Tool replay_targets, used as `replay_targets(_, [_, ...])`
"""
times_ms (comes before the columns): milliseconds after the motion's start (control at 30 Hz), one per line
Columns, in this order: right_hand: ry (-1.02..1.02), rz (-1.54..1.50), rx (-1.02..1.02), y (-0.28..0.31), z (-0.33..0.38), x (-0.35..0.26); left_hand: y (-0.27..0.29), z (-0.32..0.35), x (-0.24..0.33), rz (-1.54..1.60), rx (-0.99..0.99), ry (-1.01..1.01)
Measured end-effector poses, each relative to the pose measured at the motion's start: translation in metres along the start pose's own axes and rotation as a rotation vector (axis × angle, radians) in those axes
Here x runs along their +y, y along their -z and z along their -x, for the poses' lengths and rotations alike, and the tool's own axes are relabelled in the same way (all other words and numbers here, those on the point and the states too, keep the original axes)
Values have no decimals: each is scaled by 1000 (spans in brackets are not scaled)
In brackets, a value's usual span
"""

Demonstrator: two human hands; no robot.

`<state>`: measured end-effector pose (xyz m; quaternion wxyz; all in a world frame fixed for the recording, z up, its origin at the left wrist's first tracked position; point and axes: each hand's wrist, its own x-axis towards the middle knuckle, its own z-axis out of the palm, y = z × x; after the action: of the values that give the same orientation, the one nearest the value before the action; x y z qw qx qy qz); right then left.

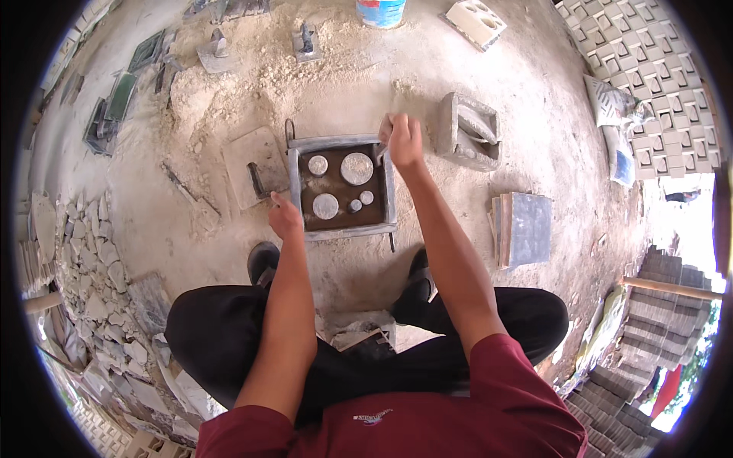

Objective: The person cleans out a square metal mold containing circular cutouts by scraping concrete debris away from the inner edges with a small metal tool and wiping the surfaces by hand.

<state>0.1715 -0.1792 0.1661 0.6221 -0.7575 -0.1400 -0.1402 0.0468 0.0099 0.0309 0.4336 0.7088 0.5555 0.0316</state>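
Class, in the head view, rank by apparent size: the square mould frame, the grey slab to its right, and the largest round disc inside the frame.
1. Square mould frame
2. Grey slab
3. Largest round disc

The square mould frame (341, 188) lay on the ground before the person's feet, five round discs (356, 168) inside it. A trowel board (255, 166) lay left of it, stacked tiles (527, 227) right, a bucket (380, 11) behind.

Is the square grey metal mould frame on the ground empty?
No, the square grey metal mould frame holds five round grey discs on a dark brown bed.
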Motion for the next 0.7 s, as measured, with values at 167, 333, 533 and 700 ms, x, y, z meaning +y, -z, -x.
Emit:
replay_targets(167, [-356, -314, 96, -18, 3, -20, 2, -19, -13, -66, 19, 27])
replay_targets(333, [-423, -400, 119, -8, -11, -29, 8, -16, -15, -74, -21, 57])
replay_targets(533, [-338, -441, 128, 1, 20, -22, 3, -8, -9, -95, -24, 37])
replay_targets(700, [-475, -501, 366, 4, 22, -37, 6, -25, -21, -116, -2, -23])
